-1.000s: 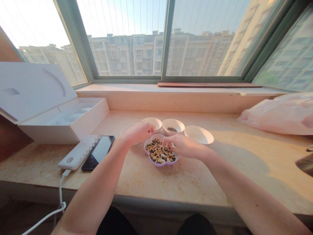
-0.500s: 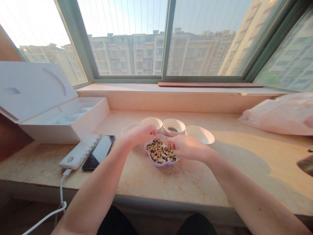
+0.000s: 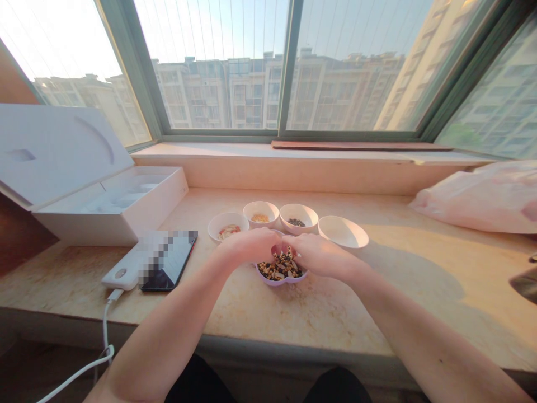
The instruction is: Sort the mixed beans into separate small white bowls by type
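A purple, wavy-edged bowl [image 3: 280,282] holds a mix of yellow grains, black beans and flat pale seeds [image 3: 282,267]. My left hand [image 3: 262,244] is over its far left part, fingers bent down and closed together. Facing it, my right hand [image 3: 312,253] dips toward the mix from the right, fingertips pinched. The two hands nearly touch, and anything between their fingertips is too small to make out. Behind them stand white bowls: one with pale and reddish pieces [image 3: 215,232], one with yellow grains [image 3: 251,208], one with dark seeds [image 3: 308,215], and a white-bottomed one [image 3: 344,232] at right.
On the left lie a white power bank [image 3: 126,268] with a cable [image 3: 106,319] and a dark phone [image 3: 170,268]. Behind them an open white box [image 3: 155,201] stands. A pale plastic bag [image 3: 482,196] rests at right, below the window [image 3: 356,73].
My left hand has moved right and down from the white bowls to the purple bowl, uncovering the left bowls' contents. My right hand stays near the purple bowl, having shifted only slightly.
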Available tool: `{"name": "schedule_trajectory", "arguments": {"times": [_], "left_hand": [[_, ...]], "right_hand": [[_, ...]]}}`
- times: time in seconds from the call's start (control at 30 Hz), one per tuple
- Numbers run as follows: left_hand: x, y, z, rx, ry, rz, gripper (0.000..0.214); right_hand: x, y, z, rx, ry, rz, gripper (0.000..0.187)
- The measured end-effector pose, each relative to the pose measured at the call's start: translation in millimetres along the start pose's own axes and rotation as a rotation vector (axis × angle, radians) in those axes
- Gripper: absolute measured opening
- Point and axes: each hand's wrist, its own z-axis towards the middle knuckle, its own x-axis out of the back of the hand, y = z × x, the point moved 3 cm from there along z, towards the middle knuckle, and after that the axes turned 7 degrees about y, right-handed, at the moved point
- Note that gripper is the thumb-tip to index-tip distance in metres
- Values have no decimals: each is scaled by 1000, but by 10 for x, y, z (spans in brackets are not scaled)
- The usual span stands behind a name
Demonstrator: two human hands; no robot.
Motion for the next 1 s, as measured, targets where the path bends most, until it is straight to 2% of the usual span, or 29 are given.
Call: {"name": "schedule_trajectory", "arguments": {"times": [0.1, 0.2, 0.33, 0.43, 0.57, 0.67, 0.8, 1.0], "left_hand": [[-58, -8, 19, -39, -68, 76, 17], [-70, -5, 38, -70, -79, 101, 17], [-68, 3, 54, -91, -86, 122, 22], [-66, 1, 56, -73, -92, 87, 24], [-69, -9, 40, -40, -110, -1, 24], [-64, -16, 23, -16, -116, -37, 25], [-53, -20, 8, 11, -133, -58, 22], [-61, -10, 5, 41, -115, -86, 22]], "right_hand": [[57, 7, -4, 53, 39, 102, 30], [86, 70, 9, 16, 41, 102, 22], [79, 147, 39, 16, 37, 147, 24], [84, 144, 50, 64, 56, 192, 24], [133, 132, 44, 39, 116, 209, 21], [217, 195, 36, -47, 186, 195, 15], [387, 457, 23, -210, 305, 68, 17], [520, 1071, -83, -466, 283, -156, 18]]}}
